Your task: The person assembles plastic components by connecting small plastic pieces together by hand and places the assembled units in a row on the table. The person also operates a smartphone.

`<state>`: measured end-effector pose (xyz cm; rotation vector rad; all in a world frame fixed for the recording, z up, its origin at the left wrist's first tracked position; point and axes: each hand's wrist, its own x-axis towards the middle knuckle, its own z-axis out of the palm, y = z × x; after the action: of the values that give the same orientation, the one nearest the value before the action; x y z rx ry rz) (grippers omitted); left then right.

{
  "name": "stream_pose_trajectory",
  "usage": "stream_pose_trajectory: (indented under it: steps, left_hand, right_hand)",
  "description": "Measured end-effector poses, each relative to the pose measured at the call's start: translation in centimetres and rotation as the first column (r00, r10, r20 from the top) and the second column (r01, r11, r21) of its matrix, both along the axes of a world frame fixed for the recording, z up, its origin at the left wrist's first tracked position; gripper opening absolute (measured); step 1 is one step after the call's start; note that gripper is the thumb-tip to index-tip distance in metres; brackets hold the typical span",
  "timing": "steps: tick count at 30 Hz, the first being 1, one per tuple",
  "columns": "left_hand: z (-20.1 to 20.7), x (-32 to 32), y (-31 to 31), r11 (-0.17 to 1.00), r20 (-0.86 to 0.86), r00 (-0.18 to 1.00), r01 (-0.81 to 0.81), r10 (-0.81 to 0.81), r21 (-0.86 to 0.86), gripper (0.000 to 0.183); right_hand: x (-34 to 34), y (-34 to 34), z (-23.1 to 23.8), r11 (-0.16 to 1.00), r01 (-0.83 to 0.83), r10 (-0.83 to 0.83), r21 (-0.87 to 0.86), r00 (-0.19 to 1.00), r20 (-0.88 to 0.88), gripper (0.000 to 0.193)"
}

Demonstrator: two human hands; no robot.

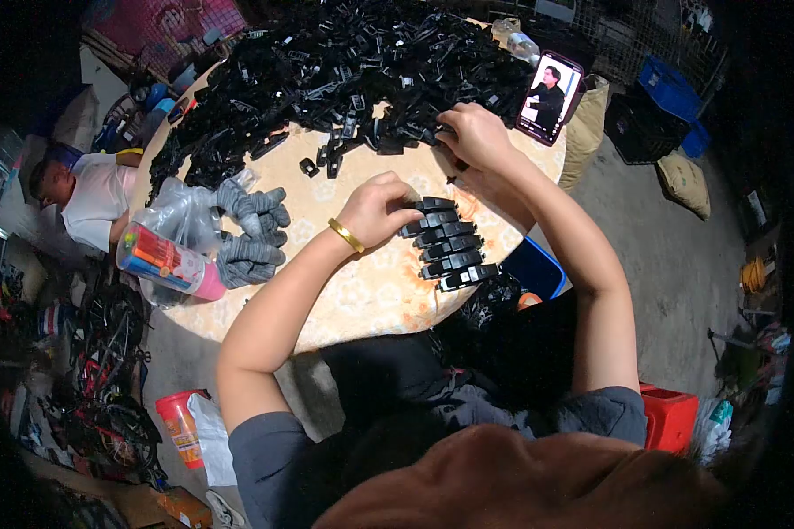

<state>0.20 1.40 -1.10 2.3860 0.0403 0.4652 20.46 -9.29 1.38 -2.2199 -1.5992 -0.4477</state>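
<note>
Several long black plastic parts (pixel 450 240) lie side by side in a neat row on the round table (pixel 362 304), near its front right. My left hand (pixel 379 210), with a gold bracelet at the wrist, has its thumb and fingers closed on the far left end of this row. At the near edge of a large heap of similar black plastic parts (pixel 326 75), my right hand (pixel 478 137) has its fingers curled together around a black plastic part, mostly hidden by the hand. A few loose pieces (pixel 331 159) lie just in front of the heap.
A lit phone (pixel 551 97) leans at the table's far right, beside a clear bottle (pixel 516 41). Grey gloves (pixel 251 234), a plastic bag (pixel 181 212) and a clear jar of colourful items (pixel 168 262) sit at the left. Another person (pixel 93 194) is beyond the table's left edge.
</note>
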Motion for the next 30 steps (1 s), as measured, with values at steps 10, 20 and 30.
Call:
stream_pose_trajectory:
  steps: [10, 20, 30]
  left_hand:
    - [-0.3, -0.3, 1.1, 0.988, 0.069, 0.986, 0.155, -0.154, 0.000, 0.019]
    - [-0.8, 0.1, 0.4, 0.994, 0.253, 0.961, -0.101, 0.109, -0.045, 0.030]
    - [-0.7, 0.0, 0.3, 0.965, 0.131, 0.972, -0.214, 0.195, 0.150, 0.021]
  right_hand:
    - [2.1, 0.5, 0.2, 0.999, 0.025, -0.028, 0.042, 0.997, 0.076, 0.012]
    - [-3.7, -2.3, 1.9, 0.836, -0.549, 0.462, 0.010, 0.694, -0.552, 0.020]
    - [0.2, -3.8, -1.1, 0.943, -0.308, 0.306, -0.129, 0.951, -0.037, 0.021]
